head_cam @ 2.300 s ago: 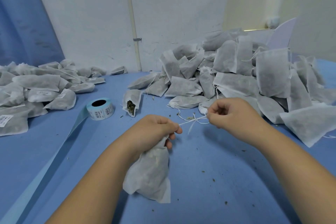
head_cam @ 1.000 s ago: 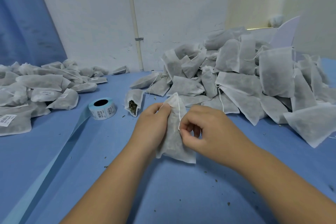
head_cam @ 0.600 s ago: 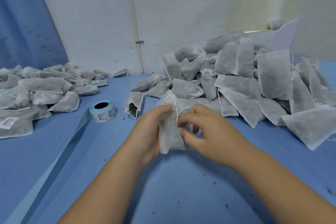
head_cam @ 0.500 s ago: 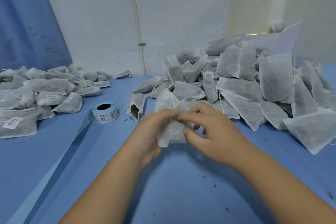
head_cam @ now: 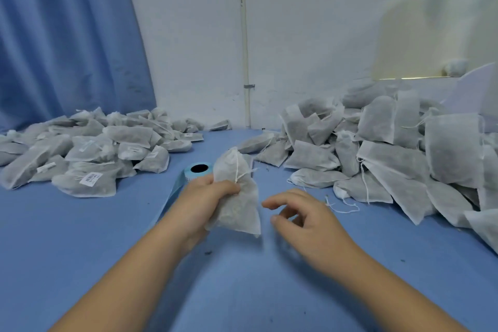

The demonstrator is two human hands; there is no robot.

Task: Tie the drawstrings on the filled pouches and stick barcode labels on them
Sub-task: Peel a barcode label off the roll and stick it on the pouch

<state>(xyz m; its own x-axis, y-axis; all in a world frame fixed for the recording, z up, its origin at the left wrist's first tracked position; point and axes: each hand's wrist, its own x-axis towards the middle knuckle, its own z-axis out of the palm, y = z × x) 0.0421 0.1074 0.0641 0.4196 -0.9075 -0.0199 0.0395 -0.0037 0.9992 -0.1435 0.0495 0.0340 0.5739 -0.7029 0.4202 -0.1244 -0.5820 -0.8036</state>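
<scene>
I note my left hand [head_cam: 206, 201] clamped around a white non-woven filled pouch [head_cam: 237, 197], held upright above the blue bench [head_cam: 80, 237], its thin white drawstring [head_cam: 237, 167] hanging down the front near the gathered top. My right hand [head_cam: 304, 219] hovers just beside the pouch, apart from it, fingers loosely curled and holding nothing. Behind the pouch sits the light-blue roll of barcode labels [head_cam: 198, 170]; a heap of labelled pouches [head_cam: 89, 151] lies to the left, an unlabelled heap [head_cam: 390, 148] to the right.

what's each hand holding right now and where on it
The left hand grips one filled pouch around its left side, near the middle, below the gathered top. The right hand holds nothing, fingers loosely curled beside the pouch.
</scene>
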